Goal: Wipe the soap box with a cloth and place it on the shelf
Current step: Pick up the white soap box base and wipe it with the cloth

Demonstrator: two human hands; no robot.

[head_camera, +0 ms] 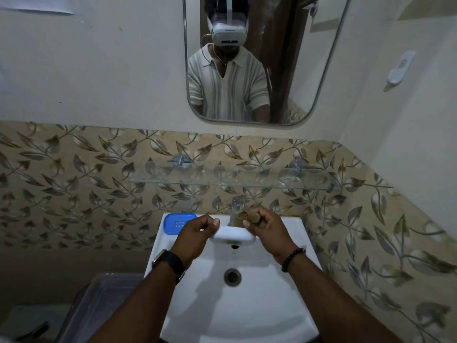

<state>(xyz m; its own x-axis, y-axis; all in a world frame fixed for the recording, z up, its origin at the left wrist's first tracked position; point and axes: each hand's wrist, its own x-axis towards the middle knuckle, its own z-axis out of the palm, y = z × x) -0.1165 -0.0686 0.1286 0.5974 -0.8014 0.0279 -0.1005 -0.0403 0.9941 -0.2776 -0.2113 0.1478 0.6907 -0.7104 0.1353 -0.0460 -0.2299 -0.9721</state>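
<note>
A white soap box (232, 235) is held over the back of the sink, just below the tap. My left hand (197, 231) grips its left end, fingers curled. My right hand (264, 227) is at the box's right end and is closed around a small brown cloth (248, 216) bunched above the fingers. The glass shelf (222, 180) hangs on the tiled wall above the tap with nothing large on it. A blue soap tray (178, 222) lies on the sink's back left corner, beside my left hand.
The white sink (259, 300) fills the lower middle, its drain (232, 276) under my wrists. A metal tap (236, 209) rises behind the box. A mirror (284, 70) hangs above the shelf. A clear plastic bin (103, 300) stands left of the sink.
</note>
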